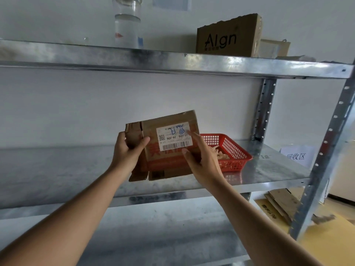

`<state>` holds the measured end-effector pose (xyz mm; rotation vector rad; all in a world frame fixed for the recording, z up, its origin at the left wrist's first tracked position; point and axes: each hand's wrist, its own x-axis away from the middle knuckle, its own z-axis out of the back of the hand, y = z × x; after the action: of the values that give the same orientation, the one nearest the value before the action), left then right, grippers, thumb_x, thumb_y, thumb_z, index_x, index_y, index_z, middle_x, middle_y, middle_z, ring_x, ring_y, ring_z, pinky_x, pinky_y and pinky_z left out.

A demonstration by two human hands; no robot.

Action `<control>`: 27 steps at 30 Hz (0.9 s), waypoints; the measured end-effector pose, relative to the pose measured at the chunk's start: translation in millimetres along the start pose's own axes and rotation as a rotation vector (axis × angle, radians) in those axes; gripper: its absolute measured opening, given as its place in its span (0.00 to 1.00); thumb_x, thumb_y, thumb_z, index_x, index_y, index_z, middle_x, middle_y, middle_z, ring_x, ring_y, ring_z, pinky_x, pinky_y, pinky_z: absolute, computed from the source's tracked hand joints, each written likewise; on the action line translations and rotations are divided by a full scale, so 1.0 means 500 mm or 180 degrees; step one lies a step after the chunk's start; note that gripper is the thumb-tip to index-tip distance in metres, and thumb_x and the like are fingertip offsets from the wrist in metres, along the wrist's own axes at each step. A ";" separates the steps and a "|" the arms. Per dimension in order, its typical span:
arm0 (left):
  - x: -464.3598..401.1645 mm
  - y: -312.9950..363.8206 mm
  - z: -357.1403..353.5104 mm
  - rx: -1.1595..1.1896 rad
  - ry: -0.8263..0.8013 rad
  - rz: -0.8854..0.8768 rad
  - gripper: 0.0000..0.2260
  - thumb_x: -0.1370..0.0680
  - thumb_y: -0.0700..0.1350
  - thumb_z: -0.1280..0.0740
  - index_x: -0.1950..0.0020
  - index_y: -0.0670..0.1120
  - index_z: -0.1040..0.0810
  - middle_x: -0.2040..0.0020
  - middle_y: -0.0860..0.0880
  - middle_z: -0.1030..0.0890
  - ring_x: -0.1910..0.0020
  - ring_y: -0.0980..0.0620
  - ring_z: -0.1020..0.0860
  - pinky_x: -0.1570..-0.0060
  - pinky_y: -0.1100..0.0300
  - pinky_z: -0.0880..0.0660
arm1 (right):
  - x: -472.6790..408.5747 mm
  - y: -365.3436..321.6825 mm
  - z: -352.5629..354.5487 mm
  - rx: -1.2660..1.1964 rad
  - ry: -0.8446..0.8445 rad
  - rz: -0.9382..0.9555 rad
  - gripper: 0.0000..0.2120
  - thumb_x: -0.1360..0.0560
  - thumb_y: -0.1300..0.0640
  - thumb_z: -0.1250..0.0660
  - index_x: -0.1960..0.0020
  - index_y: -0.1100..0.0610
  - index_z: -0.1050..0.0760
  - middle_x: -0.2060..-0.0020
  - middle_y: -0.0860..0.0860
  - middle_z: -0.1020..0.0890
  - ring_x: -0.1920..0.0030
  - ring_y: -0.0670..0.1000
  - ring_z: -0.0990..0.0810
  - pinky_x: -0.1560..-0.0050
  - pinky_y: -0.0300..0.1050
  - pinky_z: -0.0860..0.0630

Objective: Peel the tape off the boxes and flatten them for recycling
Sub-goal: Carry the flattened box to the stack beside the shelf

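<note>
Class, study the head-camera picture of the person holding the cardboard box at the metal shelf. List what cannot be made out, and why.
- Cardboard box: its far side faces away; any tape there is hidden.
- Shipping label: small print too small and upside down.
- Red basket: the right hand and box cover its left part; contents blurred.
- Glass jar: top cut off by the frame edge.
- Left hand: fingertips hidden behind the box flap.

Matt cardboard box point(169, 150), glossy galvanized metal shelf point(269, 169), red plastic basket point(234, 156).
</note>
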<state>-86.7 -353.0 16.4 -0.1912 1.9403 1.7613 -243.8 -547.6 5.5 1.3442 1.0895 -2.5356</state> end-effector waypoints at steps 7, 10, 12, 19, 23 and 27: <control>0.034 0.009 -0.011 -0.0240 -0.0158 -0.0011 0.20 0.26 0.56 0.22 0.40 0.52 0.25 0.46 0.52 0.15 0.46 0.52 0.16 0.42 0.44 0.18 | 0.036 -0.016 0.030 -0.0176 -0.0019 -0.0606 0.27 0.21 0.45 0.30 0.26 0.35 0.36 0.42 0.29 0.22 0.44 0.40 0.18 0.59 0.40 0.16; 0.058 -0.007 -0.028 -0.0425 -0.0256 0.0043 0.24 0.27 0.57 0.22 0.36 0.51 0.25 0.42 0.51 0.16 0.43 0.51 0.18 0.38 0.44 0.21 | 0.061 -0.016 0.052 -0.0114 -0.0012 -0.0896 0.28 0.21 0.47 0.28 0.25 0.39 0.35 0.38 0.38 0.19 0.41 0.39 0.19 0.47 0.38 0.17; 0.081 -0.016 -0.039 -0.0644 -0.0290 0.0089 0.35 0.27 0.59 0.22 0.24 0.52 0.32 0.32 0.50 0.21 0.34 0.50 0.22 0.31 0.50 0.26 | 0.087 -0.023 0.065 0.0075 -0.0036 -0.1028 0.30 0.22 0.49 0.26 0.24 0.41 0.34 0.40 0.36 0.20 0.43 0.26 0.25 0.46 0.21 0.29; 0.179 -0.018 -0.079 -0.1608 -0.0610 -0.0394 0.29 0.22 0.58 0.28 0.22 0.54 0.30 0.36 0.42 0.26 0.35 0.44 0.24 0.39 0.60 0.33 | 0.196 -0.025 0.127 -0.0015 -0.0402 -0.1616 0.36 0.24 0.58 0.24 0.22 0.41 0.36 0.50 0.21 0.25 0.48 0.27 0.23 0.50 0.33 0.19; 0.246 0.005 -0.131 -0.1777 -0.0787 -0.0318 0.28 0.20 0.58 0.31 0.21 0.55 0.31 0.34 0.41 0.29 0.37 0.41 0.23 0.34 0.52 0.27 | 0.254 -0.039 0.151 0.0237 0.0266 -0.1652 0.28 0.23 0.44 0.27 0.26 0.38 0.32 0.45 0.37 0.18 0.51 0.37 0.18 0.55 0.39 0.16; 0.309 0.022 -0.195 -0.2009 -0.1057 -0.0197 0.28 0.18 0.60 0.36 0.19 0.56 0.35 0.33 0.42 0.35 0.35 0.40 0.25 0.33 0.48 0.27 | 0.320 -0.032 0.208 0.0599 0.0472 -0.1632 0.28 0.22 0.41 0.29 0.24 0.42 0.31 0.46 0.38 0.19 0.53 0.35 0.21 0.59 0.30 0.24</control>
<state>-251.1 -409.9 -41.1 -0.1572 1.1004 2.1517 -420.3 -559.6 -67.2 1.4735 1.4101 -3.0007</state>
